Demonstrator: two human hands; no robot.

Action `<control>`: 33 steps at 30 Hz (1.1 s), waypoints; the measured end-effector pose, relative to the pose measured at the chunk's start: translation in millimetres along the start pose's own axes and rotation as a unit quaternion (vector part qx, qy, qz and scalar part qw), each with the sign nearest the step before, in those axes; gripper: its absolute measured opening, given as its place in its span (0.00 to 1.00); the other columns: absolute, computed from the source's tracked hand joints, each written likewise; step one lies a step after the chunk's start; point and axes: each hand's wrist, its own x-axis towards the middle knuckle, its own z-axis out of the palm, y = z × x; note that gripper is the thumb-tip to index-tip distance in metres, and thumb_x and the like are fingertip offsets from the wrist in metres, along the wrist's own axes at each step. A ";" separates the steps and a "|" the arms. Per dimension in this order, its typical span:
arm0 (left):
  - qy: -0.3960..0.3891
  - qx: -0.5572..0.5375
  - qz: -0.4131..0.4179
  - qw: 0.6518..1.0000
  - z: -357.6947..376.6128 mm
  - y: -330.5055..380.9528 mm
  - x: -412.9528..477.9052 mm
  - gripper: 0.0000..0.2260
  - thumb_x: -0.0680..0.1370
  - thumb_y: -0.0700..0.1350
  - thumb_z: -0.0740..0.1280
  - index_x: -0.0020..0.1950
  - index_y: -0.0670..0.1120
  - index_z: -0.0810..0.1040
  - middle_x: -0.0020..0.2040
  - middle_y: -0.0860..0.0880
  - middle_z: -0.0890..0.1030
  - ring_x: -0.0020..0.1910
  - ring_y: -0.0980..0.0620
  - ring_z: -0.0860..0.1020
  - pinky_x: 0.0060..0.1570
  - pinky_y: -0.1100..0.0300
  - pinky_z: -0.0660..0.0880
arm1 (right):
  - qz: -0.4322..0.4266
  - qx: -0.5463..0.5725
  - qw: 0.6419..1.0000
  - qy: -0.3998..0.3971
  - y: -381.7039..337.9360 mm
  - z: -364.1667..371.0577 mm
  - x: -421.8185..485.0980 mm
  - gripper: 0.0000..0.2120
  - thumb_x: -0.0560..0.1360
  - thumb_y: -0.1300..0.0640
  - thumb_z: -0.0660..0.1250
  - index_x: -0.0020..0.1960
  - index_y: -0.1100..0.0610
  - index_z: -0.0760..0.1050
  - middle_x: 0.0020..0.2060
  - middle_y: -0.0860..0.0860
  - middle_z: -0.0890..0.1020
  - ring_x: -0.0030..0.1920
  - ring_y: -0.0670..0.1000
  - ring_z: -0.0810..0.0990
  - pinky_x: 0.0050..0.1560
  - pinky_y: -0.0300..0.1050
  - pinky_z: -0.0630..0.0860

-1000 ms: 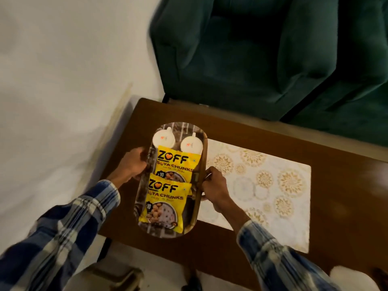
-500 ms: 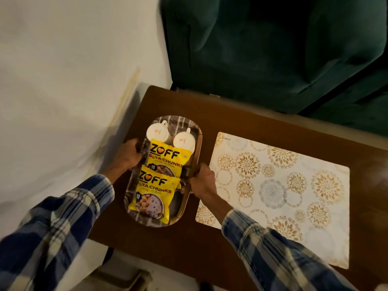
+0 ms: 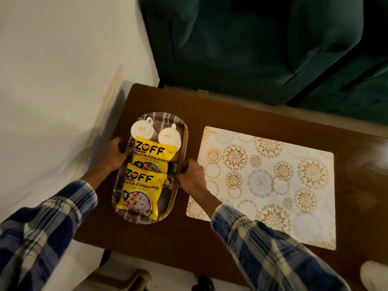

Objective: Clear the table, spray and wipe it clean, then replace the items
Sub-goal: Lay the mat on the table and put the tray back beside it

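An oval tray (image 3: 168, 211) sits at the left end of the brown wooden table (image 3: 174, 238). On it stand two white cups (image 3: 141, 129) (image 3: 169, 136) turned upside down, with two yellow soya chunk packets (image 3: 152, 153) (image 3: 139, 191) lying in front of them. My left hand (image 3: 114, 155) grips the tray's left rim. My right hand (image 3: 192, 177) grips its right rim. A white placemat with gold floral circles (image 3: 266, 183) lies on the table to the right of the tray.
A dark green sofa (image 3: 252, 45) stands beyond the table's far edge. A white wall (image 3: 52, 70) runs along the left. A white object (image 3: 375, 276) shows at the bottom right corner.
The tray has shifted left off the placemat's edge, with both hands still on its rims. The view has swung right, showing the whole placemat.
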 end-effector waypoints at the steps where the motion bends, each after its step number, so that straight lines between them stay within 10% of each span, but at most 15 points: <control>1: 0.022 0.005 0.002 1.000 -4.6 6.3 -9.6 0.16 0.76 0.32 0.66 0.63 0.40 0.76 0.54 0.37 0.82 0.49 0.35 0.82 0.49 0.44 0.80 | -0.005 0.007 1.000 0.004 1.0 -6.1 -4.9 0.08 0.75 0.62 0.70 0.50 0.55 0.73 0.46 0.56 0.82 0.42 0.58 0.84 0.41 0.57 0.84; 10: 0.196 -0.107 0.185 0.957 15.6 143.3 -166.7 0.20 0.77 0.33 0.66 0.68 0.43 0.72 0.64 0.40 0.75 0.64 0.41 0.74 0.61 0.50 0.73 | -0.080 0.040 0.991 0.100 52.6 -159.3 -116.7 0.16 0.79 0.56 0.70 0.64 0.52 0.73 0.58 0.49 0.79 0.55 0.50 0.80 0.52 0.47 0.80; 17: -0.003 -0.144 0.314 0.938 133.5 286.9 -338.3 0.31 0.76 0.36 0.70 0.76 0.48 0.62 0.73 0.46 0.69 0.71 0.47 0.70 0.66 0.56 0.72 | -0.086 0.005 0.986 0.146 141.9 -339.4 -225.8 0.30 0.79 0.55 0.70 0.78 0.46 0.63 0.76 0.48 0.68 0.72 0.52 0.71 0.67 0.55 0.76; 27: -0.250 -0.019 0.316 0.915 296.9 379.9 -486.3 0.50 0.72 0.39 0.76 0.80 0.61 0.45 0.81 0.51 0.55 0.79 0.48 0.58 0.72 0.49 0.64 | 0.004 -0.002 0.960 0.281 361.8 -528.2 -312.0 0.20 0.81 0.62 0.63 0.71 0.50 0.72 0.68 0.50 0.76 0.62 0.50 0.78 0.59 0.42 0.76; 33: -0.249 -0.107 0.325 0.906 375.8 403.4 -510.7 0.51 0.70 0.51 0.79 0.80 0.60 0.45 0.79 0.54 0.59 0.75 0.52 0.64 0.70 0.50 0.69 | 0.120 -0.076 0.986 0.084 474.5 -512.0 -283.1 0.33 0.79 0.48 0.68 0.79 0.40 0.56 0.76 0.56 0.64 0.74 0.64 0.67 0.71 0.65 0.69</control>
